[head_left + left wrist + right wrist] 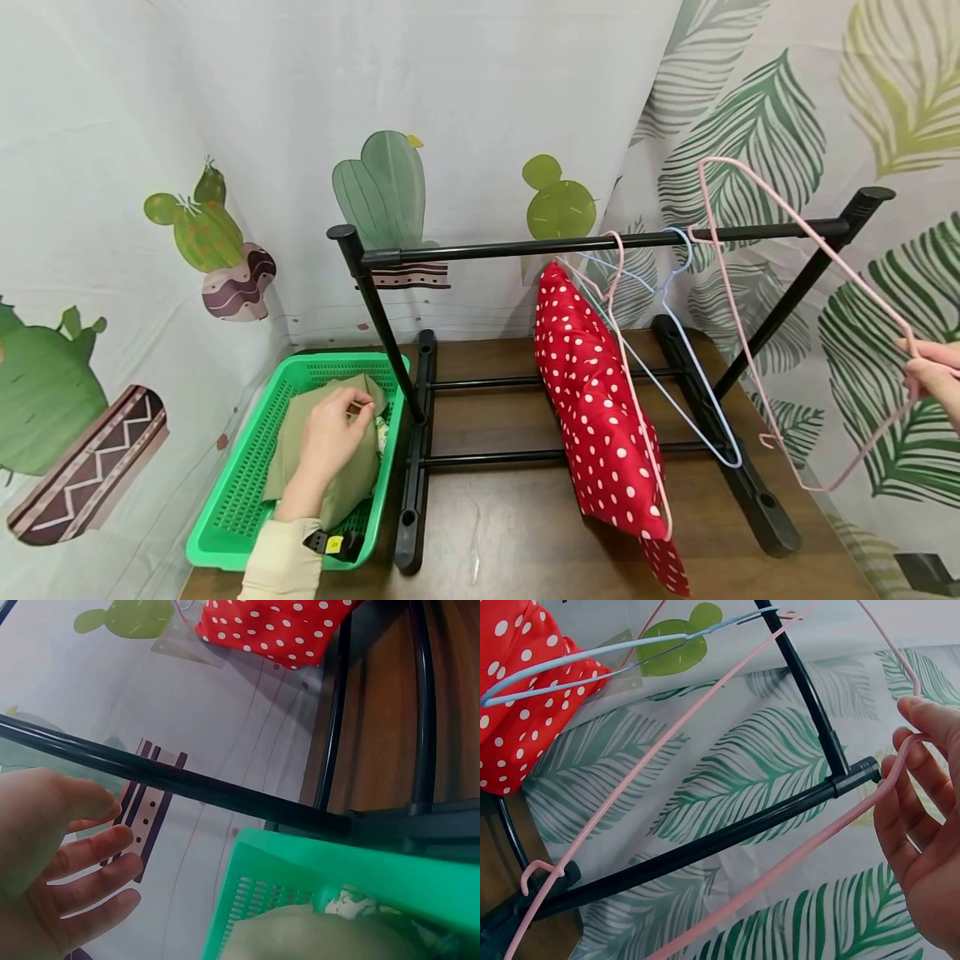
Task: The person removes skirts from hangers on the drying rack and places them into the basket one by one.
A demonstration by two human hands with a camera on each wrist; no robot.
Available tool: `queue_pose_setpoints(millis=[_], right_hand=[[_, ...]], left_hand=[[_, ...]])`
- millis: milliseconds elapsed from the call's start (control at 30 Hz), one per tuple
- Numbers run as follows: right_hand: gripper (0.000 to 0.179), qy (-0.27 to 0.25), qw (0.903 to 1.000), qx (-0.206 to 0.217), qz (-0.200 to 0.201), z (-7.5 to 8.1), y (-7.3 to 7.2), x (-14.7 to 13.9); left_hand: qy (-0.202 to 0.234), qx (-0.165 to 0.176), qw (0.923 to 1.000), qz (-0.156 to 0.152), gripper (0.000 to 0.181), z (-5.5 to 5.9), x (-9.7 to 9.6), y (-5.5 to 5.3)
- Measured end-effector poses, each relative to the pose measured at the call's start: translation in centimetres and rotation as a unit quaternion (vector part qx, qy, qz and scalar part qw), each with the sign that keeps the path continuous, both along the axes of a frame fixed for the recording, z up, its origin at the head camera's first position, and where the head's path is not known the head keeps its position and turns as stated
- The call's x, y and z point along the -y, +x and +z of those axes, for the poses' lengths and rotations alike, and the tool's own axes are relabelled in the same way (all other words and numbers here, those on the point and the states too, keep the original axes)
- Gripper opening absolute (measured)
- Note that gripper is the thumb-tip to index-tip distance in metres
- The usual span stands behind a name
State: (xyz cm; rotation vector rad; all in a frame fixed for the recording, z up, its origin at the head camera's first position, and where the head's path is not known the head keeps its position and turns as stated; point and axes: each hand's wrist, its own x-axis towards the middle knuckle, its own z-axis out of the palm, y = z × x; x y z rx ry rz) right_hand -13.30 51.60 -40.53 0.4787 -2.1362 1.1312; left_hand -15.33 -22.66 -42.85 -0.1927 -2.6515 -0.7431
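Observation:
My right hand [941, 379] pinches a pink clothes hanger [780, 866] between thumb and fingers, at the far right in the head view. This hanger is raised in front of the right end of the black rack [487, 251], tilted, with no garment on it. My left hand [333, 425] is over the green basket [232, 475], its fingers loosely bent. Under it lies an olive-green cloth [356, 487] bunched in the basket. The left wrist view shows the left hand's fingers [97, 881] relaxed and holding nothing.
A red polka-dot garment [592, 408] hangs from the rack's rail on another pink hanger [619, 258]. Right of it hangs a bare blue hanger [678, 325]. The rack stands on a brown wooden table [495, 533], with printed curtains [465, 75] behind.

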Motion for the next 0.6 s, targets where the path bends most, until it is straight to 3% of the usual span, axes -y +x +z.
queue_pose_setpoints(millis=[67, 167, 267, 400, 600], right_hand=[[0.038, -0.005, 0.9996, -0.007, -0.026, 1.7, 1.4, 2.9], [0.043, -0.056, 0.9967, 0.015, -0.058, 5.1, 3.9, 8.1], [0.055, -0.033, 0.9964, -0.001, -0.079, 6.2, 4.8, 10.2], [0.057, -0.016, 0.9963, -0.005, -0.084, 5.9, 5.0, 10.1], [0.053, -0.038, 0.9966, 0.03, -0.066, 5.3, 5.5, 9.7]], left_hand=[[0.002, -0.002, 1.0, -0.001, 0.007, -0.1, -0.1, -0.1], [0.004, -0.004, 1.0, -0.002, 0.007, -0.1, -0.2, -0.1], [0.005, -0.009, 0.9999, -0.002, 0.004, -0.1, -0.2, -0.1], [0.009, -0.008, 0.9999, -0.003, 0.003, 0.0, -0.3, -0.1], [0.01, -0.008, 0.9999, -0.002, 0.004, -0.1, -0.3, -0.1]])
